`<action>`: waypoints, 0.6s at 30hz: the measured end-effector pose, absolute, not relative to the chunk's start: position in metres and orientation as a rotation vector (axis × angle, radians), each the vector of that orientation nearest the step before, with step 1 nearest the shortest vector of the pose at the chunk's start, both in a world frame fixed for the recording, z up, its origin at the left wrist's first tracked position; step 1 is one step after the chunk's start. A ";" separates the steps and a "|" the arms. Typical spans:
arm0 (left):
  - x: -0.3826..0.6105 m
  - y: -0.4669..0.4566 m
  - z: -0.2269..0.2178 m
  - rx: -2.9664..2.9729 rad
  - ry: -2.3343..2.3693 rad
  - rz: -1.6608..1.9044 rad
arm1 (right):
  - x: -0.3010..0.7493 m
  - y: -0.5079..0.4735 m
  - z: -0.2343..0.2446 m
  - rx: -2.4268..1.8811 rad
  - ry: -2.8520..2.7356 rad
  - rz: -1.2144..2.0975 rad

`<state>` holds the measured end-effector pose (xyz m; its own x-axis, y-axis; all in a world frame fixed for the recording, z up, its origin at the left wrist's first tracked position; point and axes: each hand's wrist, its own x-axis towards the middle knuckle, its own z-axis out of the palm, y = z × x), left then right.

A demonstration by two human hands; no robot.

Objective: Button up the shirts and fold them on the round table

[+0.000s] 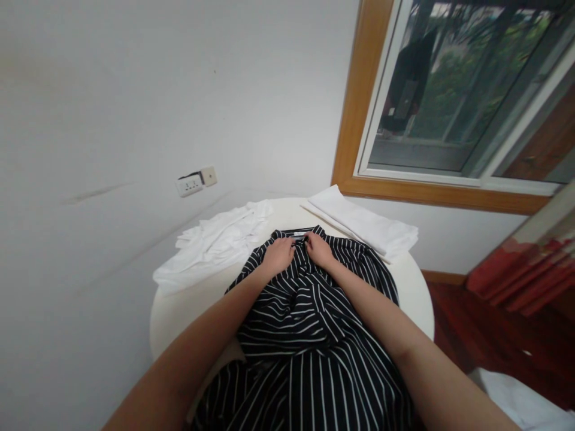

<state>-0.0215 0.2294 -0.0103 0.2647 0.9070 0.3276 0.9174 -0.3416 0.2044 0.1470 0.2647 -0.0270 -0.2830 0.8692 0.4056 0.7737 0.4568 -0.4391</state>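
Note:
A black shirt with white stripes [309,305] lies spread over the round table, its collar toward the far side and its lower part hanging toward me. My left hand [279,254] pinches the left side of the collar opening. On the right side of the same opening, my right hand [318,249] grips the cloth with closed fingers. A pale label shows inside the collar between the two hands. The shirt's middle is bunched in folds below my wrists. My fingertips are partly hidden by the cloth.
Crumpled white cloth [211,239] lies at the table's left, against the wall. Folded white cloth [359,218] rests at the back right, below the window. The white table top [179,314] shows at both sides. A wall socket [189,185] and a red curtain [525,269] flank the table.

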 end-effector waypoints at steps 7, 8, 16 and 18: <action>-0.004 0.235 -0.012 -2.227 -1.961 -0.676 | 0.134 0.280 -0.025 -1.555 -2.302 0.166; -0.004 0.234 -0.015 -2.222 -1.959 -0.690 | 0.133 0.280 -0.026 -1.558 -2.294 0.150; -0.012 0.238 -0.024 -2.268 -1.868 -0.715 | 0.142 0.273 -0.031 -1.495 -2.186 0.121; -0.013 0.239 -0.026 -2.274 -1.865 -0.735 | 0.143 0.273 -0.031 -1.493 -2.145 0.125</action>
<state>-0.0134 0.2389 -0.0263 0.1283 0.8937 0.4300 0.9469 -0.2393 0.2149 0.1429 0.2734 -0.0312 -0.2576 0.8965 0.3603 0.8487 0.3882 -0.3591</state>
